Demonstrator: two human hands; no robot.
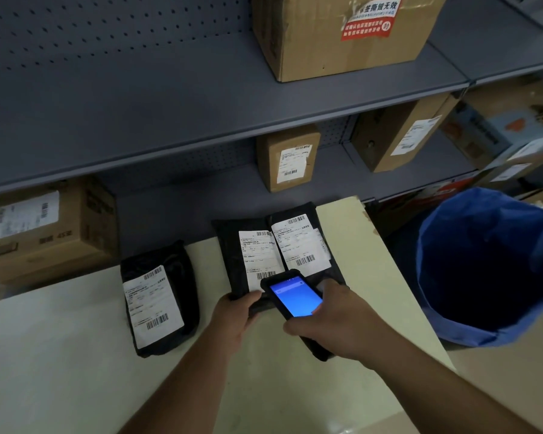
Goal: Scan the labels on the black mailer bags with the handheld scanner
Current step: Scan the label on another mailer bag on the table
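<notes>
**A:** What makes a clean read on this one?

**B:** Aim the top end of the handheld scanner (295, 296) at the barcode at the bottom of the white label (259, 260), and keep the middle mailer bag (232, 245) flat so the print doesn't wrinkle. Right now the scanner's top edge sits over that lower barcode, so I'd judge it needs lifting back a little for the code to fall inside the beam (its screen glows blue, the text too blurred to read).

**A:** Where are the bags?

**B:** Three black ones toward the table's (60, 355) far edge, by the grey shelving (138, 104). One lies alone at the left (160, 296). The middle bag and a right-hand bag (298, 242) sit near the far right corner, one lapping the other, each label face up.

**A:** And the grips?

**B:** The left hand (235, 317) pinches the near edge of the middle bag, thumb on top, fingers curled under, clamped tight enough to pin it. The right hand (336, 321) is wrapped closed around the scanner's body, with the thumb beside the screen.

**A:** Any risk?

**B:** The two labels lie side by side, so a loose aim could catch the neighbour's code. The blue bin (489, 267) stands off the table's right edge, well apart.
</notes>
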